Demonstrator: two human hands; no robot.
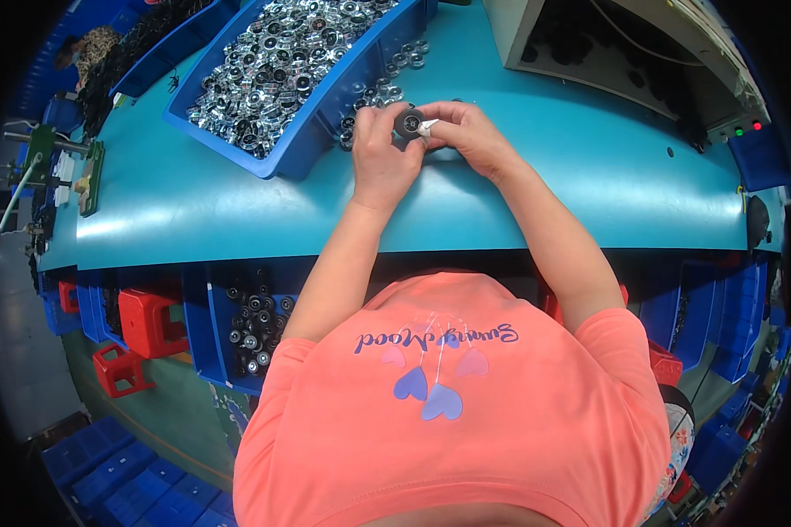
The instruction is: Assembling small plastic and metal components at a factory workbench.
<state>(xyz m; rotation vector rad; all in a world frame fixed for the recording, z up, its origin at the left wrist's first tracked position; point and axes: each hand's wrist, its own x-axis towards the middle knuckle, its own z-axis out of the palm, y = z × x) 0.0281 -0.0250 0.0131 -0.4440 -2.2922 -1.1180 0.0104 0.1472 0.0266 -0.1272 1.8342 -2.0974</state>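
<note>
A small toy wheel (409, 122) with a black tyre and a spoked hub is held up between my two hands over the table. My left hand (384, 162) grips it from the left with fingers and thumb closed. From the other side, my right hand (473, 139) closes on it, with a white wrap (427, 128) around a fingertip. Several shiny clear-and-black wheel hubs (383, 91) lie loose on the table just beyond my left hand. Dark pieces under my fingers are partly hidden.
A large blue bin (292, 156) heaped with shiny hubs stands at the far left of the turquoise table (536, 211). An open-fronted machine (628, 61) with dark pieces inside occupies the far right. Below the table edge, a blue crate (204, 321) holds finished-looking wheels, near red stools (149, 323).
</note>
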